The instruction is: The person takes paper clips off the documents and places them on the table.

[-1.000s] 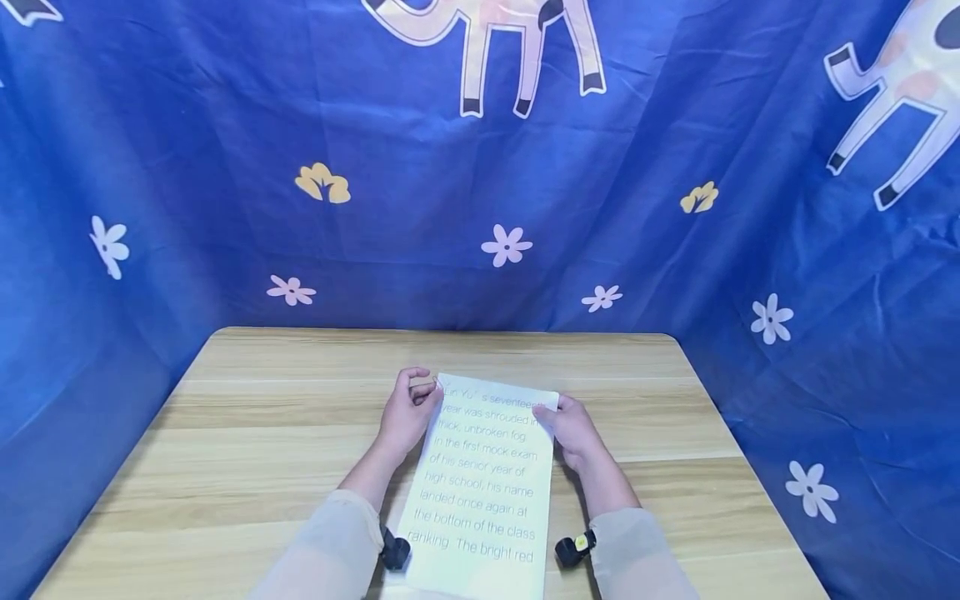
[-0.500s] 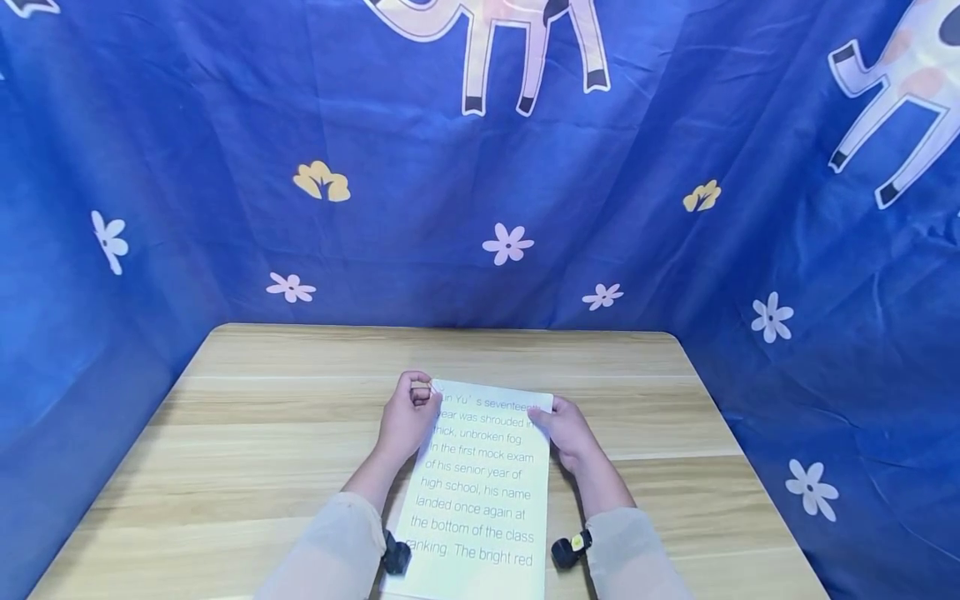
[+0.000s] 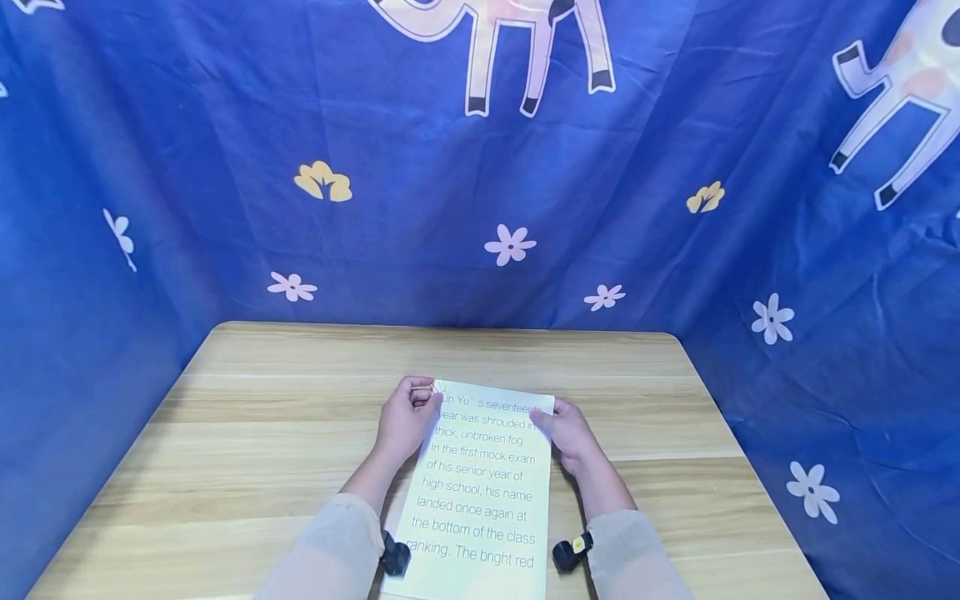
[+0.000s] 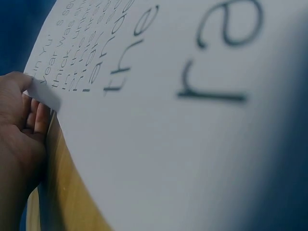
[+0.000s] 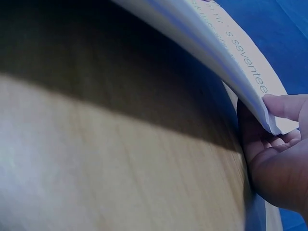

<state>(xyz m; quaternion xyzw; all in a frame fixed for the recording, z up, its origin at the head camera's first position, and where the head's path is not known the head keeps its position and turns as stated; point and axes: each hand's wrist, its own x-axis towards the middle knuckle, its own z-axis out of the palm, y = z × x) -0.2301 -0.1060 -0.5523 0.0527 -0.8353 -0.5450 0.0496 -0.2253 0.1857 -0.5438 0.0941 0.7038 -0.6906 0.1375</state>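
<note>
The head view is bright and fairly crisp, the printed sheet glowing almost white. The left wrist view is dimmer, its nearest letters blurred. In the right wrist view, a broad shadow darkens the wooden tabletop, with pale glare at the left edge.

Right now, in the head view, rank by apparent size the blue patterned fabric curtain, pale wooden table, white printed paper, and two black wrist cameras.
Blue curtain
Wooden table
White paper
Left wrist camera and right wrist camera: too alike to rank
</note>
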